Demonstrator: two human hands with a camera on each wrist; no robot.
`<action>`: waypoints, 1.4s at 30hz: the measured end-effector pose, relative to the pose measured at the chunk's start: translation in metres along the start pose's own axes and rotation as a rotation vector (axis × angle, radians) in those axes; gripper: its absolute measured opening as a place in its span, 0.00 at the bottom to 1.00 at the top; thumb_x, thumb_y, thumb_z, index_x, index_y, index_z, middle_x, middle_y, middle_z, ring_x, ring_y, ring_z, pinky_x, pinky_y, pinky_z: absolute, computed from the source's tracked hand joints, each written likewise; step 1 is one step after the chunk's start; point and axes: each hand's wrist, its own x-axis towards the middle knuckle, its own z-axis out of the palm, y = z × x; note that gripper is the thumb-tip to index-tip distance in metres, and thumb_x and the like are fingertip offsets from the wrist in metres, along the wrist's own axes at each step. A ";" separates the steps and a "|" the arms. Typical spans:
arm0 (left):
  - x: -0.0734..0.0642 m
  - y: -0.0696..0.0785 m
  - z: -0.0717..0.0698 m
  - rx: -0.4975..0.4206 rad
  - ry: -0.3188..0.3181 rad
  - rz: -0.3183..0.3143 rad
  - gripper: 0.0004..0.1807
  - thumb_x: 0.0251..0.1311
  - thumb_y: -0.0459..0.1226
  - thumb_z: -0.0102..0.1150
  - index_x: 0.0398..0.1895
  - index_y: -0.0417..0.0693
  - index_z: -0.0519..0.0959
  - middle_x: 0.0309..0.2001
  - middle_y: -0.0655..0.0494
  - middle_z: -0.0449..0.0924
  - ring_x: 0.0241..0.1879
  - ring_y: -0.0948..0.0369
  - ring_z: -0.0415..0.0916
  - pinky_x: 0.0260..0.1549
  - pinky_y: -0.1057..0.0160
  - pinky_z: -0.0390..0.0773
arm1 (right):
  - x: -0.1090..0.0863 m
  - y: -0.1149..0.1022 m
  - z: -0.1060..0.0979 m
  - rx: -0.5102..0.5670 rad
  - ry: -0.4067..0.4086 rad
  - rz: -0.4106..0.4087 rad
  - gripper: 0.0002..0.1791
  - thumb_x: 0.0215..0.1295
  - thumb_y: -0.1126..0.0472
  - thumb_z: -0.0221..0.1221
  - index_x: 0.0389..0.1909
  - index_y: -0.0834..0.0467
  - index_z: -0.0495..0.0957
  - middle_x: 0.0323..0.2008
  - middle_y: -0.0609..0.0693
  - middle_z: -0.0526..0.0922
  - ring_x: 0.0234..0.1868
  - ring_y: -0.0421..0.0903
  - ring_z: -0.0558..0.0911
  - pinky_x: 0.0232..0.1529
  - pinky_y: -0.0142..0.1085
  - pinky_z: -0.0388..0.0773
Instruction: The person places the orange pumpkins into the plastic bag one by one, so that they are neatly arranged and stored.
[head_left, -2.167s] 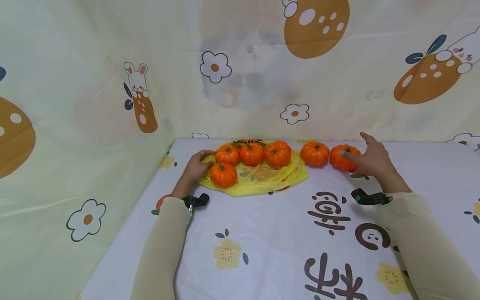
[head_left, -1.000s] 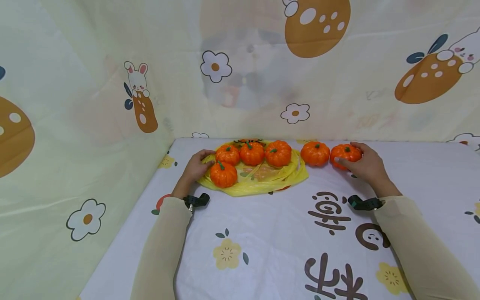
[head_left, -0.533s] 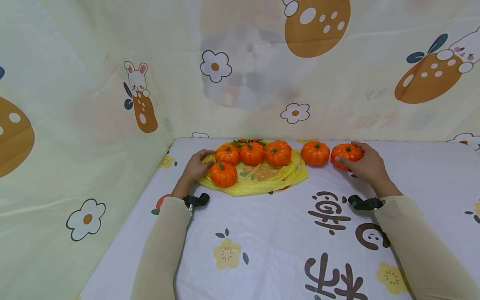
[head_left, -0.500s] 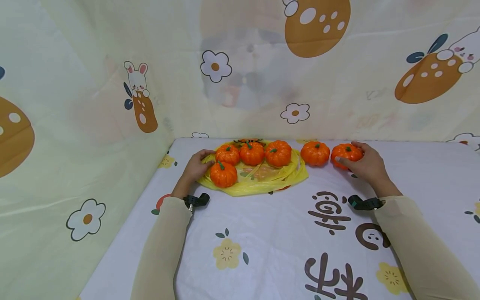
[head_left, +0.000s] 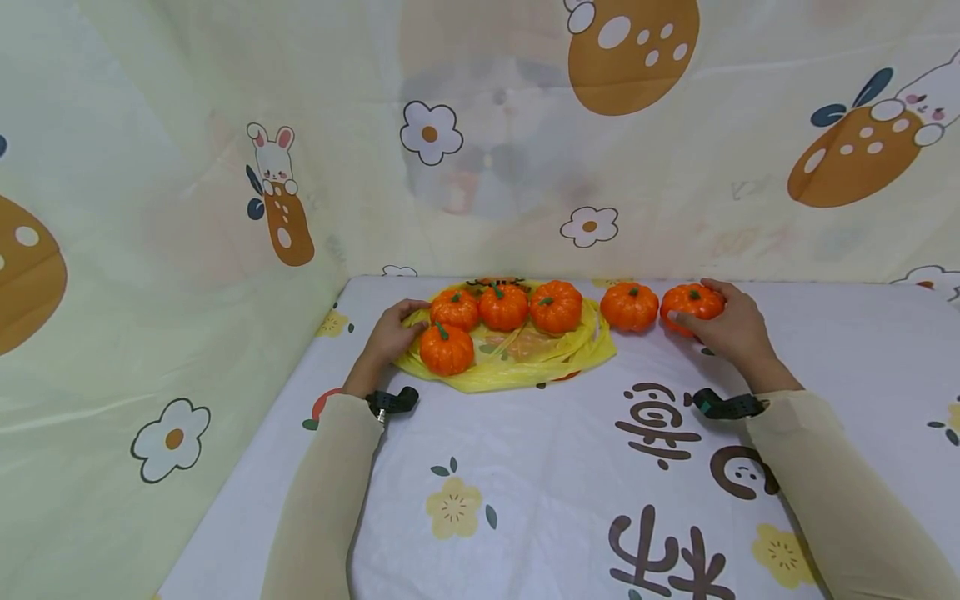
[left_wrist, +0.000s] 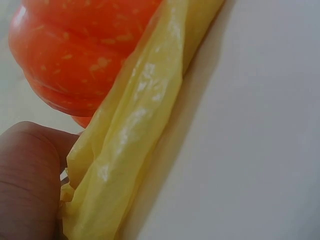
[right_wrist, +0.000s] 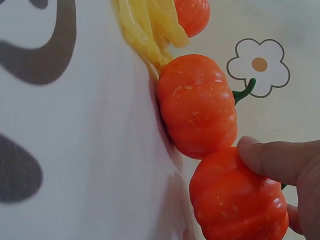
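Several small orange toy pumpkins with green stems stand along the table's back edge. My right hand (head_left: 738, 333) holds the rightmost pumpkin (head_left: 692, 304), thumb on its near side and fingers round the far side. In the right wrist view, this pumpkin touches its neighbour (right_wrist: 197, 105). Over on the left, my left hand (head_left: 392, 337) grips the edge of a yellow plastic bag (head_left: 566, 354) that lies flattened. A front pumpkin (head_left: 447, 350) and a back-row pumpkin (head_left: 454, 309) on the bag are close to those fingers. In the left wrist view the bag's edge (left_wrist: 135, 115) partly hides the fingertips.
Two more pumpkins, one in the middle (head_left: 503, 307) and one at right (head_left: 557, 307), sit on the bag's far part. A white printed cloth (head_left: 525, 467) covers the table. Patterned sheets hang as a back wall (head_left: 510, 183) and a left wall (head_left: 187, 333).
Since about two seconds ago, my right hand has come down from raised, spread fingers to a hold round the rightmost pumpkin. That pumpkin has barely shifted. The left hand stays in place.
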 end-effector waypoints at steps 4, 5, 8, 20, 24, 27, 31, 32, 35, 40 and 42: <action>0.000 0.000 0.000 0.003 -0.001 -0.001 0.19 0.68 0.38 0.55 0.61 0.53 0.75 0.69 0.51 0.70 0.71 0.51 0.61 0.73 0.47 0.57 | 0.000 0.001 0.001 0.020 0.000 0.000 0.51 0.63 0.44 0.61 0.78 0.60 0.45 0.71 0.74 0.53 0.69 0.73 0.58 0.66 0.66 0.62; 0.000 0.000 0.000 0.002 0.000 -0.001 0.19 0.68 0.38 0.55 0.61 0.53 0.75 0.69 0.51 0.70 0.71 0.51 0.61 0.73 0.47 0.57 | 0.001 0.001 0.001 0.025 0.000 -0.001 0.51 0.64 0.44 0.61 0.78 0.60 0.45 0.71 0.74 0.53 0.69 0.73 0.58 0.66 0.66 0.63; -0.001 0.000 0.000 0.001 -0.002 -0.001 0.19 0.68 0.38 0.55 0.61 0.53 0.75 0.68 0.51 0.70 0.71 0.51 0.61 0.73 0.47 0.58 | 0.000 0.000 0.000 0.047 -0.007 -0.005 0.51 0.64 0.44 0.61 0.78 0.59 0.45 0.72 0.74 0.52 0.69 0.73 0.57 0.65 0.65 0.65; -0.001 0.000 0.001 0.001 0.003 0.003 0.19 0.68 0.37 0.55 0.61 0.52 0.75 0.68 0.51 0.71 0.71 0.51 0.62 0.73 0.48 0.58 | -0.007 -0.018 -0.004 0.149 0.028 0.002 0.49 0.64 0.45 0.61 0.78 0.54 0.46 0.74 0.68 0.54 0.69 0.69 0.60 0.62 0.63 0.69; -0.001 -0.001 0.001 -0.004 0.001 -0.003 0.19 0.68 0.38 0.55 0.61 0.53 0.75 0.68 0.51 0.71 0.71 0.51 0.62 0.73 0.48 0.58 | -0.006 -0.018 -0.003 0.174 0.040 0.019 0.49 0.63 0.45 0.62 0.78 0.53 0.47 0.74 0.65 0.54 0.69 0.68 0.60 0.64 0.62 0.68; -0.001 0.000 0.001 -0.008 0.001 -0.004 0.19 0.68 0.37 0.55 0.61 0.53 0.75 0.67 0.51 0.71 0.70 0.51 0.62 0.73 0.48 0.58 | -0.006 -0.019 -0.003 0.185 0.038 0.022 0.50 0.63 0.43 0.62 0.78 0.53 0.47 0.74 0.66 0.54 0.69 0.68 0.60 0.64 0.61 0.68; -0.001 -0.001 0.001 -0.009 0.000 -0.005 0.19 0.68 0.37 0.54 0.61 0.53 0.74 0.67 0.51 0.71 0.70 0.51 0.62 0.73 0.48 0.58 | -0.006 -0.019 -0.002 0.195 0.041 0.020 0.50 0.63 0.42 0.62 0.78 0.54 0.47 0.75 0.66 0.53 0.70 0.68 0.59 0.64 0.61 0.68; -0.001 -0.001 0.001 -0.009 -0.001 -0.005 0.19 0.68 0.37 0.54 0.61 0.52 0.74 0.68 0.51 0.71 0.70 0.51 0.63 0.73 0.48 0.58 | -0.006 -0.020 -0.002 0.193 0.043 0.019 0.50 0.63 0.42 0.62 0.78 0.54 0.47 0.75 0.66 0.53 0.69 0.68 0.60 0.64 0.61 0.68; 0.000 -0.001 0.001 -0.009 0.003 -0.003 0.19 0.68 0.37 0.55 0.61 0.52 0.74 0.67 0.50 0.71 0.70 0.51 0.63 0.73 0.48 0.57 | -0.008 -0.025 -0.002 0.191 0.052 0.018 0.49 0.63 0.42 0.61 0.78 0.54 0.47 0.74 0.65 0.54 0.69 0.67 0.60 0.64 0.61 0.69; -0.001 0.000 0.000 -0.011 0.004 0.001 0.19 0.68 0.38 0.55 0.61 0.51 0.75 0.67 0.50 0.72 0.70 0.51 0.62 0.74 0.48 0.57 | -0.014 -0.036 -0.003 0.215 0.018 -0.022 0.48 0.64 0.45 0.62 0.77 0.56 0.47 0.75 0.67 0.52 0.69 0.68 0.59 0.65 0.61 0.68; -0.001 0.000 0.000 -0.013 0.003 0.002 0.19 0.68 0.38 0.55 0.61 0.51 0.75 0.67 0.50 0.72 0.70 0.51 0.62 0.74 0.48 0.56 | -0.017 -0.041 -0.003 0.224 0.003 -0.032 0.47 0.65 0.47 0.62 0.78 0.55 0.48 0.75 0.67 0.52 0.69 0.68 0.59 0.65 0.60 0.68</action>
